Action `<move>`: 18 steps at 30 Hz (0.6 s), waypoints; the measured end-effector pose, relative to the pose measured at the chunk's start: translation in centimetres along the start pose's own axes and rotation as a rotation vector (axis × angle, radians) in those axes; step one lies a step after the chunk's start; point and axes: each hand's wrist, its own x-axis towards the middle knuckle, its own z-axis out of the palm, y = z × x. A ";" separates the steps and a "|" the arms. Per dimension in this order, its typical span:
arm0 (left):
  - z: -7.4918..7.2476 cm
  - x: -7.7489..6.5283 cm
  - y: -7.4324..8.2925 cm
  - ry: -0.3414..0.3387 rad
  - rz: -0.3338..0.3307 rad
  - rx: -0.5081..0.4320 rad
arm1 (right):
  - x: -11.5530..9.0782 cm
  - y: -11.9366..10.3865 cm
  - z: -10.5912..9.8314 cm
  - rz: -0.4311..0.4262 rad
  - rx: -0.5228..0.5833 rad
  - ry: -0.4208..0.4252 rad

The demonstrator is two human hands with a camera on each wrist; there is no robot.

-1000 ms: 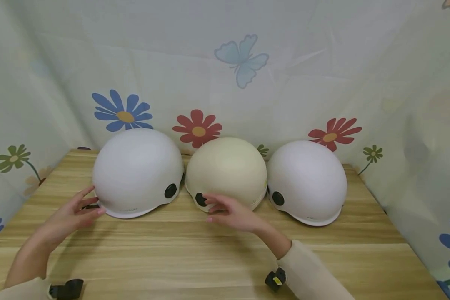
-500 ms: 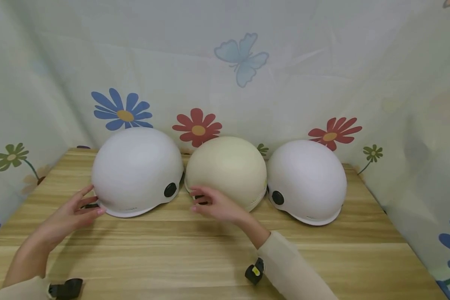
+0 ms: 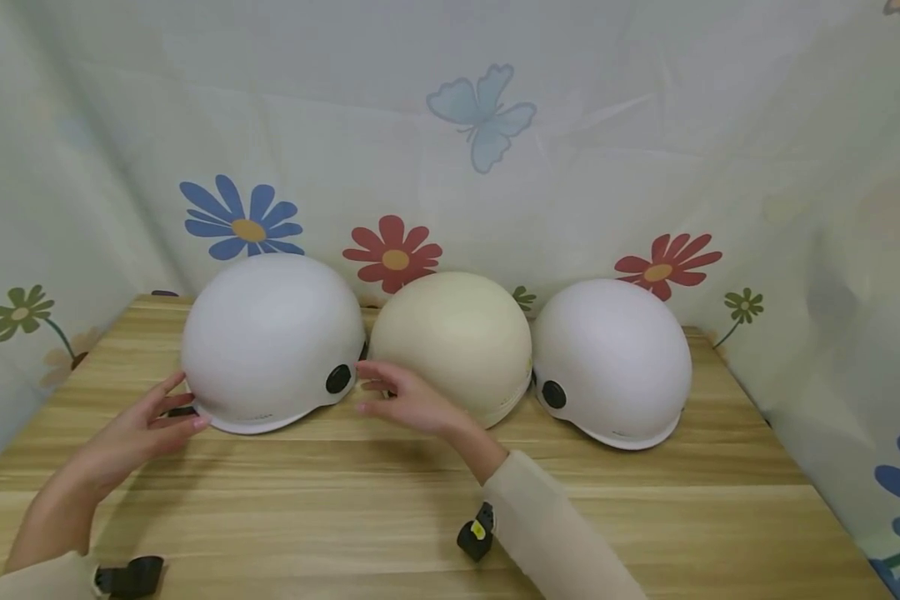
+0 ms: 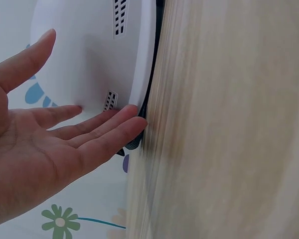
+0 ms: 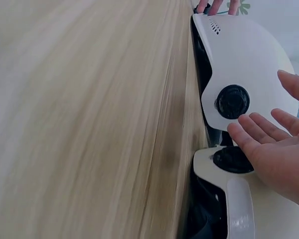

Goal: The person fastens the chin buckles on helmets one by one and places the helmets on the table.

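Note:
Three helmets stand in a row on a wooden table. At the left is a large white helmet, in the middle a cream helmet, at the right another white helmet. My left hand lies at the left side of the large white helmet; in the left wrist view its fingertips are right at the lower rim and vents, fingers extended. My right hand is in front of the cream helmet, fingers fairly straight, tips beside the black round side disc of the large white helmet. It holds nothing.
The wooden table runs beneath the helmets. Behind and beside it hangs a pale curtain printed with flowers and a butterfly. Each sleeve carries a black wrist camera, the left one and the right one.
My right hand has moved left, from in front of the cream helmet's side disc toward the gap by the large white helmet. My left hand and the helmets stay in place.

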 end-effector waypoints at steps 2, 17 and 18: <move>0.0 0.0 0.1 -0.005 -0.003 -0.004 | 0.4 -0.1 0.2 0.003 -0.007 0.003; -0.2 0.0 -0.1 -0.023 -0.042 -0.052 | 2.1 0.0 1.1 0.039 -0.019 0.003; -0.2 0.0 -0.1 -0.025 -0.046 -0.047 | 2.1 0.0 1.1 0.038 -0.013 0.001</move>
